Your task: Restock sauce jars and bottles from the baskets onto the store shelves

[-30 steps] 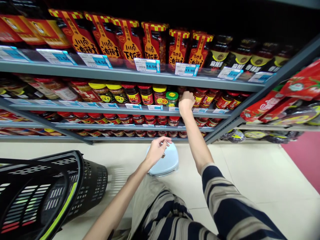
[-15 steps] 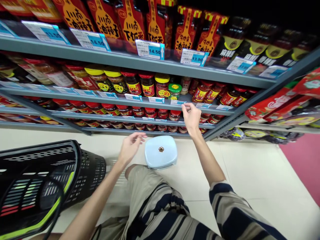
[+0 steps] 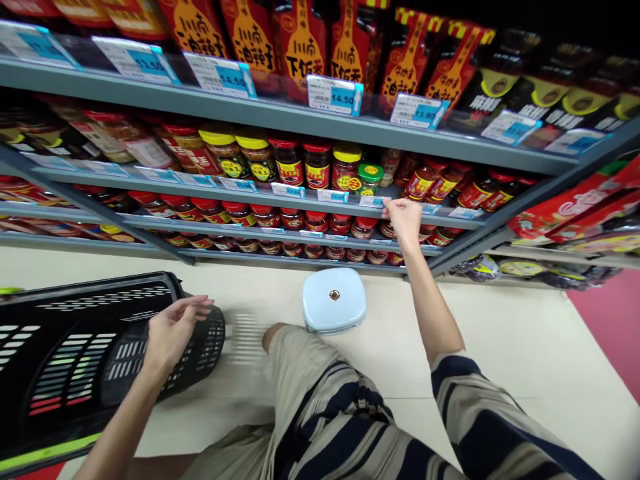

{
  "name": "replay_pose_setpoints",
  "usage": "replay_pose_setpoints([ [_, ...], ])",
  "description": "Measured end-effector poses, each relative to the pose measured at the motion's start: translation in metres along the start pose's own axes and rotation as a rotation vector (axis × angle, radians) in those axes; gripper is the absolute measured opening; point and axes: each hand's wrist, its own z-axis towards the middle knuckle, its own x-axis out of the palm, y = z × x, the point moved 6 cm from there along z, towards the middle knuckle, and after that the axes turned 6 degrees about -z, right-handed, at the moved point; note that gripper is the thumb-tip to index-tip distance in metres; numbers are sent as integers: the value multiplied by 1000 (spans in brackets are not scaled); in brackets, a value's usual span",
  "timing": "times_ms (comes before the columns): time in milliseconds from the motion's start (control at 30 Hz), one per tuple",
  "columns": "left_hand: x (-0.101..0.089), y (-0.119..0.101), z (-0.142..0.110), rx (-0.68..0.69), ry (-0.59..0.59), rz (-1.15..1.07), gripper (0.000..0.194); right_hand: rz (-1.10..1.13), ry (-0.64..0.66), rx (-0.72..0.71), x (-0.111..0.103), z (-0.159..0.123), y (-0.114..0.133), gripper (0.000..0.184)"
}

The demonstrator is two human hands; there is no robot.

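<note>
The left edge cuts off the black basket (image 3: pixel 167 283); the top edge crops upper-shelf jars (image 3: pixel 301 57).

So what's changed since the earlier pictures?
The left hand moved left, from over the stool to over the basket. The right hand drew back from among the jars to the shelf edge; whether it holds anything isn't clear. The stool and green-lidded jar stayed put.
</note>
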Motion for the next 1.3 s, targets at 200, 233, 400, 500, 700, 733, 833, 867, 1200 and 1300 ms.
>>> replay_pose_setpoints([
  [200,-12,14,7,53,-64,-211,43,-12,251,-229,68,-122,79,34],
  [233,-19,16,8,54,-89,-235,44,6,387,-291,107,-150,100,30],
  [400,-46,10,-1,79,-141,-348,41,-155,649,-943,338,-249,248,37],
  [500,-55,1,-11,102,-126,-381,34,-334,595,-1084,455,-250,317,46],
  [700,-62,-23,-27,227,19,-246,28,-649,593,-1082,572,-231,355,86],
  [733,-61,-26,-28,252,45,-228,29,-656,569,-1085,580,-228,358,85],
  [833,-60,-31,-31,294,77,-206,31,-703,513,-1037,598,-215,367,60],
  [867,-60,-32,-31,302,77,-207,32,-713,506,-1013,602,-210,370,50],
  [1200,-66,-38,-31,303,72,-216,38,-745,424,-1005,608,-193,361,53],
  [1300,-63,-38,-31,303,74,-196,36,-748,385,-1004,603,-199,359,56],
])
